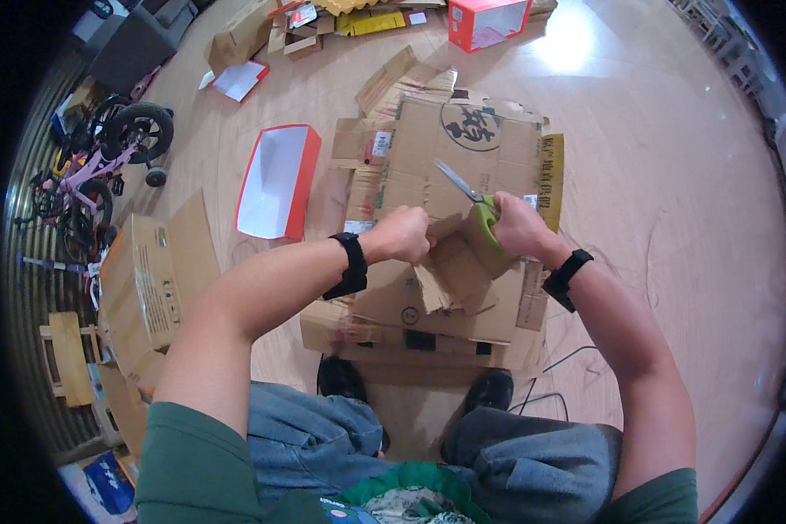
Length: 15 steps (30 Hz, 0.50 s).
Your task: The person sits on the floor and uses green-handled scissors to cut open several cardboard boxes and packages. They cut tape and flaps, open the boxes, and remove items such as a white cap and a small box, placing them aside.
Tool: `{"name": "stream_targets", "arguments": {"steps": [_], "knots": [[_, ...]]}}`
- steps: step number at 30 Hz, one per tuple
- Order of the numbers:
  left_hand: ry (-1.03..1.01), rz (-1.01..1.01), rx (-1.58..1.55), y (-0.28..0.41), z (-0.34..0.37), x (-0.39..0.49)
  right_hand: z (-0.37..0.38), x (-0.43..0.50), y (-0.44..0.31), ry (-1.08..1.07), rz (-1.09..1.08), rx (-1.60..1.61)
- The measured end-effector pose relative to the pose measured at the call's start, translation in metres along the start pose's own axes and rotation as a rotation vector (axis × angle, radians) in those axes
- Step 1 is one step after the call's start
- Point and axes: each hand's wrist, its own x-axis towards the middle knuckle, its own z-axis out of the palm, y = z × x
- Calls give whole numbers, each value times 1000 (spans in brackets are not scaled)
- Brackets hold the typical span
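Observation:
My right hand (521, 224) grips a pair of scissors (477, 196) by its green handles. Their metal blades point away from me and to the left, above the cardboard. Pinched in my left hand (403, 234) is the edge of a small folded cardboard box (462, 268), which stands off the pile with torn flaps towards me. Below both hands lies a stack of flattened cardboard (426, 150), printed with dark characters and a round mark. Part of the small box is hidden behind the scissors' handles and my right fingers.
An open red box with white lining (275, 183) lies left of the stack. Farther left are a large open carton (141, 281) and a pink child's bicycle (95, 170). Another red box (488, 23) and cardboard scraps lie ahead. A black cable (550, 395) runs near my right shoe.

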Motion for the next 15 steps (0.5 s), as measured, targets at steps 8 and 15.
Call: {"name": "stream_targets", "arguments": {"steps": [8,15], "knots": [[150,65,-73,-37,19,-14,-9,20,48,-41,15,158],[98,-133,-357,-58,33,-15,4,25,84,-22,120,363]]}}
